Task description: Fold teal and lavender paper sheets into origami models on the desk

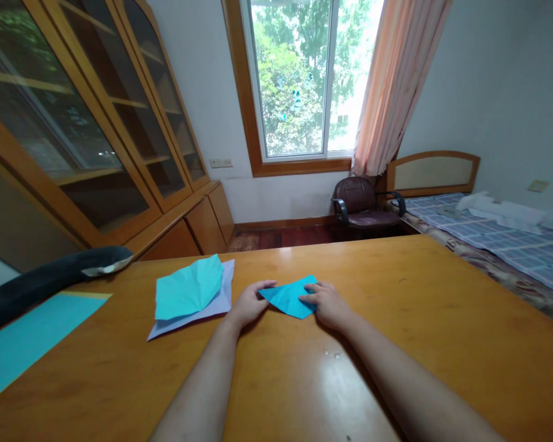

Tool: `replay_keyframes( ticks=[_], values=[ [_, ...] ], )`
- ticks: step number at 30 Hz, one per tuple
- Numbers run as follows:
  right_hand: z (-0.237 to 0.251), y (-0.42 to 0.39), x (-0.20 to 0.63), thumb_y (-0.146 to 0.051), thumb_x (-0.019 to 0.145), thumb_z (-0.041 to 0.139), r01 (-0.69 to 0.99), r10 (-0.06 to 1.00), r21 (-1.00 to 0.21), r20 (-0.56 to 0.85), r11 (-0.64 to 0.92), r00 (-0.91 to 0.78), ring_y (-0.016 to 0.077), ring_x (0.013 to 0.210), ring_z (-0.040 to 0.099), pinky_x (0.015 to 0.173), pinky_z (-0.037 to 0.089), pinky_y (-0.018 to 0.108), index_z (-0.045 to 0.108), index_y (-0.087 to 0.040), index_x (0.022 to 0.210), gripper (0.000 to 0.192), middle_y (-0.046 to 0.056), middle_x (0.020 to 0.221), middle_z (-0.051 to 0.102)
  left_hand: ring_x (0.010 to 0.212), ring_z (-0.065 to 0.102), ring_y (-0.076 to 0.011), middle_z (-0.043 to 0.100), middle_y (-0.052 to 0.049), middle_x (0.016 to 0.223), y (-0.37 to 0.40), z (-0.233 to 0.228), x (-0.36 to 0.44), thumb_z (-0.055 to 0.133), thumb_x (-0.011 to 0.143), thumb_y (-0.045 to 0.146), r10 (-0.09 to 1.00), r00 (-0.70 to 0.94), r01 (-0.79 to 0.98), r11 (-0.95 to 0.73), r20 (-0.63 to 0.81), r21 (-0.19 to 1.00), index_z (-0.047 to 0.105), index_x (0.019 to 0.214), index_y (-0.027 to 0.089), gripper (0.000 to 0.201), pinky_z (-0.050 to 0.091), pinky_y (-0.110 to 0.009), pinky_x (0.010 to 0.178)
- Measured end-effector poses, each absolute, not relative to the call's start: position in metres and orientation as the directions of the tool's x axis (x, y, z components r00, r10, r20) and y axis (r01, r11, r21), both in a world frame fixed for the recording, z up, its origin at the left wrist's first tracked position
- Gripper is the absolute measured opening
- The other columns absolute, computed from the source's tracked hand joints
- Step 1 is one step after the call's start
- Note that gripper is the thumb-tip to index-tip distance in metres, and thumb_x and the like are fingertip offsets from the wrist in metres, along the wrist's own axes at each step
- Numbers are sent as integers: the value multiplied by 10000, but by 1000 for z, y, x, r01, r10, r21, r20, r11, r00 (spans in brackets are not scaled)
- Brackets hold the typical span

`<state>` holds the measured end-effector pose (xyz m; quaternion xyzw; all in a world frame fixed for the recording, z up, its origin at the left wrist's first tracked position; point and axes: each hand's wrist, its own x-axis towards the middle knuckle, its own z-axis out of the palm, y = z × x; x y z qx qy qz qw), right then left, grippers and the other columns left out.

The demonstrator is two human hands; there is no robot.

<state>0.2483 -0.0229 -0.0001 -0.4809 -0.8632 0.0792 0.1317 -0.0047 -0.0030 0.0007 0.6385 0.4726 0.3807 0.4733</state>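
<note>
A small folded piece of blue paper lies on the wooden table between my hands. My left hand pinches its left corner with the fingertips. On the paper's right edge rests my right hand, its fingers pressing down on the fold. Both forearms reach in from the bottom of the view.
A creased turquoise sheet lies on a pale lilac sheet left of my hands. A large turquoise sheet and a dark padded object sit at the far left. Beyond the table stand a glass-door cabinet, a chair and a bed.
</note>
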Motion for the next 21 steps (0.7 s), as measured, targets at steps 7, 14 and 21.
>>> replay_keyframes(
  ticks=[7, 14, 21],
  values=[
    [0, -24, 250, -155, 775, 458, 756, 834, -369, 115, 540, -540, 272, 1179, 467, 974, 322, 457, 692, -344, 1086, 432, 6, 1339, 546, 1065, 601, -259, 570, -140, 1255, -5, 8, -13, 741, 603, 234, 889, 448, 340, -267, 95, 902, 714, 879, 150, 290, 492, -345, 872],
    [-4, -24, 253, -142, 722, 478, 707, 821, -444, 132, 551, -556, 262, 1193, 471, 998, 320, 462, 720, -317, 1018, 420, -7, 1289, 590, 1005, 609, -236, 662, -104, 1101, -13, 22, 0, 808, 567, 344, 744, 649, 422, -528, 162, 737, 725, 833, 187, 320, 439, -337, 906],
    [-6, -24, 252, -116, 709, 478, 692, 823, -469, 161, 549, -544, 249, 1177, 496, 997, 335, 454, 728, -299, 990, 418, 1, 1247, 620, 831, 654, -186, 725, -70, 875, -11, 20, 4, 670, 714, 239, 622, 742, 362, -685, 250, 632, 730, 755, 176, 96, 462, -289, 808]
  ],
)
